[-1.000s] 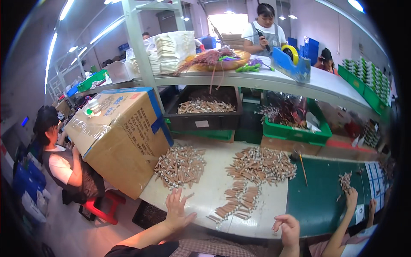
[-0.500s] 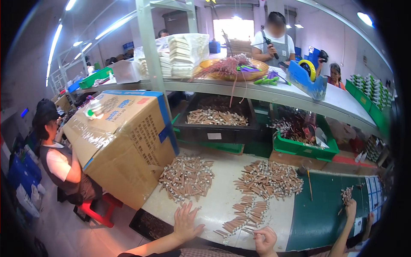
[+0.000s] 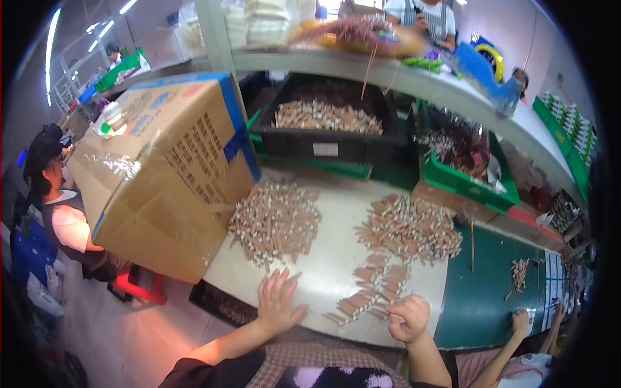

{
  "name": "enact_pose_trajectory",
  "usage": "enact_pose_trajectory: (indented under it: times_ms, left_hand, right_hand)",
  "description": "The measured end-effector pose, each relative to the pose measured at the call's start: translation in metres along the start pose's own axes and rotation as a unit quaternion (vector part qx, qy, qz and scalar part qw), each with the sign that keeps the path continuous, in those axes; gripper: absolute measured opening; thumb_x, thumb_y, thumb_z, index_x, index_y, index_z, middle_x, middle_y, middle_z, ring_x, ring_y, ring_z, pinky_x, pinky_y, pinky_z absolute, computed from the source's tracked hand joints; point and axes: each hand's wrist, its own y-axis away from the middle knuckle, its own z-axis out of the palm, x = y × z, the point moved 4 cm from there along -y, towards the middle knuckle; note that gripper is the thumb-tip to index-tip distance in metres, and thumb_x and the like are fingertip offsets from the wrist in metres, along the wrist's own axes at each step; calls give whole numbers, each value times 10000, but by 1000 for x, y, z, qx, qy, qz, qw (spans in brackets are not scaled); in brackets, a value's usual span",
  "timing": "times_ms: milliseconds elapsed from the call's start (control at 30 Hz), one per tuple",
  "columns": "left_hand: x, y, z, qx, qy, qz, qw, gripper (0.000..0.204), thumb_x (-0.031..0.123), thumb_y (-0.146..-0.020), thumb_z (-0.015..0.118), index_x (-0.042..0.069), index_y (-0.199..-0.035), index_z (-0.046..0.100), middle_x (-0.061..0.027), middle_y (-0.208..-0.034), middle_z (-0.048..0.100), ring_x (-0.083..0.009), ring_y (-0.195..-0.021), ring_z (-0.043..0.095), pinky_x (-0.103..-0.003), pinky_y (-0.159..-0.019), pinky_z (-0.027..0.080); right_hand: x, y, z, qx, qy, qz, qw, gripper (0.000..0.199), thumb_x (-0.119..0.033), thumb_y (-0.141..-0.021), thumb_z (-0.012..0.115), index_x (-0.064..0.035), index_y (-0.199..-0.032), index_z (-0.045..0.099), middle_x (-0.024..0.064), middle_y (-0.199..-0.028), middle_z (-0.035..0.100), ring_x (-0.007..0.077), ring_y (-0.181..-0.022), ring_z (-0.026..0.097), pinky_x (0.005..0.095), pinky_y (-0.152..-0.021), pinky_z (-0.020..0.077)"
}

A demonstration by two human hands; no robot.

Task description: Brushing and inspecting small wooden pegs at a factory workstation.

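Observation:
My left hand [image 3: 278, 302] rests with its fingers spread on the pale tabletop [image 3: 330, 258], at the near edge of a pile of small brown sticks with white tips [image 3: 275, 220]. My right hand [image 3: 410, 318] is closed in a pinch beside neat rows of the same brown sticks [image 3: 375, 284]. Whatever its fingertips hold, if anything, is too small to make out. Beyond those rows lies a second, larger heap of sticks [image 3: 411, 227].
A big cardboard box [image 3: 174, 174] stands at the left. Behind the table are a black tray [image 3: 323, 139] of sticks and a green crate [image 3: 469, 184] under a shelf. At the right, a co-worker's hand [image 3: 519, 322] is on a green mat [image 3: 475, 301] near a small stick pile.
The view has tilted downward, so the table sits higher in it. My left hand stays spread by the pile; my right hand stays pinched near the rows. The co-worker's hand has left the small pile.

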Motion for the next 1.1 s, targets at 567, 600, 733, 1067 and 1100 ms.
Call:
enact_pose_trajectory:
  times_ms: [567, 600, 733, 1067, 1100]
  left_hand:
    - [1, 10, -6, -1, -67, -37, 997, 667, 398, -749, 620, 55, -1282, 411, -175, -1306, 389, -363, -1233, 335, -510, -1004, 244]
    - [0, 13, -9, 18, -82, -74, 994, 667, 398, -749, 620, 55, -1282, 411, -175, -1306, 389, -363, -1233, 335, -510, -1004, 244]
    - [13, -7, 1, -21, 6, -4, 1000, 649, 396, -784, 598, 91, -1319, 393, -148, -1304, 380, -327, -1245, 331, -478, -1009, 276]
    - [7, 8, -13, 16, 22, -19, 999, 639, 399, -800, 588, 100, -1331, 395, -125, -1328, 390, -289, -1260, 349, -438, -1019, 282]
    - [7, 8, -8, 9, 30, -22, 999, 645, 399, -794, 594, 100, -1331, 398, -118, -1326, 401, -284, -1262, 352, -433, -1012, 291]
  right_hand:
    - [15, 34, -43, 58, 30, 56, 996, 34, -44, -665, 589, -68, -670, 613, 68, -569, 533, 233, -498, 502, 339, -491, 395]
    - [11, 41, -44, 49, 39, 33, 998, 31, -41, -662, 590, -67, -663, 607, 70, -569, 532, 237, -496, 496, 347, -491, 390]
    - [-10, 54, -67, 76, 37, 51, 995, 207, -116, -835, 500, -13, -686, 601, 109, -625, 571, 275, -575, 542, 365, -556, 429]
    - [-25, 34, -35, 11, 31, 76, 997, 70, -79, -755, 610, -12, -733, 604, 130, -693, 585, 287, -633, 551, 366, -634, 448]
    - [-26, 32, -32, -10, 36, 90, 995, 53, -54, -735, 632, -12, -750, 604, 132, -706, 585, 290, -646, 553, 362, -641, 450]
